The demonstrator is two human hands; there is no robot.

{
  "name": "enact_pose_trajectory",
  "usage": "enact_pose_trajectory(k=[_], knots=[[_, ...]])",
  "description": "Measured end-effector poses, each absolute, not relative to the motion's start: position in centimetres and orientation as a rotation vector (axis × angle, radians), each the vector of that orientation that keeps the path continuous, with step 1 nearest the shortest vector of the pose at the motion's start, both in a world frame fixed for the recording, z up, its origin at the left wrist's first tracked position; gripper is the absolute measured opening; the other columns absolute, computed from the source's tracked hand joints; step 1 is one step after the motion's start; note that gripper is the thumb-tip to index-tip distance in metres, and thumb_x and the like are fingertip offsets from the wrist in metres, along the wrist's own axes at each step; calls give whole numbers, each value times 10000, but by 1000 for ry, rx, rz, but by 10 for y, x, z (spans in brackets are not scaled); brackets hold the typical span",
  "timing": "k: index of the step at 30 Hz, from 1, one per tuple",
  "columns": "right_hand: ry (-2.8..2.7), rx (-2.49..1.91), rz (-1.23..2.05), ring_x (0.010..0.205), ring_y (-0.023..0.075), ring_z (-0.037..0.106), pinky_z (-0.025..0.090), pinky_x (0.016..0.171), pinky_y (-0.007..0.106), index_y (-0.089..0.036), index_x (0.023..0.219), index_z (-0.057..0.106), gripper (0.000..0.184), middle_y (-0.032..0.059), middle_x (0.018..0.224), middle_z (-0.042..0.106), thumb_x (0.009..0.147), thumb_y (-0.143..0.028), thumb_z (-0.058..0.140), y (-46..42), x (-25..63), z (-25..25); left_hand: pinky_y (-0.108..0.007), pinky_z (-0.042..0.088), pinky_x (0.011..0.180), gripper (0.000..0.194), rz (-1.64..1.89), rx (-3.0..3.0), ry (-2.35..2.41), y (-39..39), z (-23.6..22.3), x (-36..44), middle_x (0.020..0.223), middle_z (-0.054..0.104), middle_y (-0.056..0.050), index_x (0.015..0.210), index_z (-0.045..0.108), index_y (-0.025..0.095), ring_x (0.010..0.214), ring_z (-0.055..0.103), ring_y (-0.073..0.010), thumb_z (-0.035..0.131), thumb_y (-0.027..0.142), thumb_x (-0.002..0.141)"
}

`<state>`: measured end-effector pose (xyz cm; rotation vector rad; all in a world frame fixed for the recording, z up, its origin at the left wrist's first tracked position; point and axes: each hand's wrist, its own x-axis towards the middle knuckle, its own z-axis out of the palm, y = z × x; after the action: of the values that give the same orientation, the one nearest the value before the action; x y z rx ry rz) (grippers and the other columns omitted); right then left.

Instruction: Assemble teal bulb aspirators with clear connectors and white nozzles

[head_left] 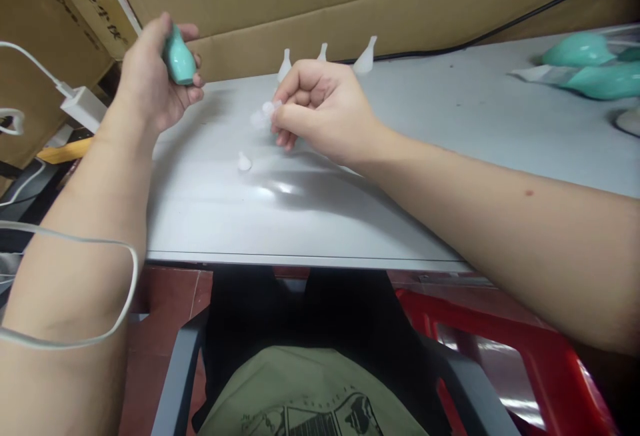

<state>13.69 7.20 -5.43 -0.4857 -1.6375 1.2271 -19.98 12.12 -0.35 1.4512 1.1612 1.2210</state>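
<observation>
My left hand (155,73), raised over the table's far left, is wrapped around a teal bulb-shaped piece (180,59). Near the middle, my right hand (317,106) pinches a small translucent white piece (267,113) between thumb and fingers; blur hides its exact shape. Below it on the table lies a small white nozzle tip (244,162). Behind my right hand, white pointed nozzles stand upright: one at the left (285,65), one partly hidden (323,52), and a larger one at the right (367,56).
Teal bulbs (580,49) lie at the far right of the grey-white table (450,129). Cardboard (300,3) walls the back, with a black cable (480,43) along it. A white plug (83,106) and a white cord (135,276) are at left. A red stool (550,349) stands below right.
</observation>
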Motion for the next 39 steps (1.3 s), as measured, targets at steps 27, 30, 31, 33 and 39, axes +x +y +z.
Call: enact_pose_trajectory(k=[27,30,31,33,39], knots=[[-1537,-471,1135,627,205,654,501,567,400,-335,941,729,163,-43,780,763,969,-273,878,67,134,-47,-371,414,682,139,777,2087,1141,51,9,-115,826,756,-52,921,973,257,696,571,-190,941,383,873],[-1526,-436,1134,632,200,676,562,589,386,-329,947,714,223,-45,762,748,980,-311,934,67,133,-48,-386,379,674,115,820,2071,1119,49,9,-113,790,733,-46,865,946,267,682,556,-195,939,382,857],[-1518,-421,1133,643,197,684,583,604,380,-325,947,711,256,-42,770,754,1004,-335,960,68,133,-48,-391,366,674,112,835,2074,1111,49,9,-112,770,719,-40,849,935,270,680,548,-197,943,382,855],[-1510,-402,1135,677,199,714,617,628,380,-322,950,708,376,-40,805,776,1014,-409,1068,68,132,-49,-397,348,683,126,860,2087,1090,48,9,-111,742,706,-26,842,918,277,687,536,-198,953,392,878],[-1473,-382,1149,691,204,750,612,603,383,-337,932,727,548,-52,818,807,919,-572,1222,69,133,-48,-399,386,719,264,986,2064,1120,48,9,-108,858,806,1,922,802,296,723,567,-200,986,456,819]])
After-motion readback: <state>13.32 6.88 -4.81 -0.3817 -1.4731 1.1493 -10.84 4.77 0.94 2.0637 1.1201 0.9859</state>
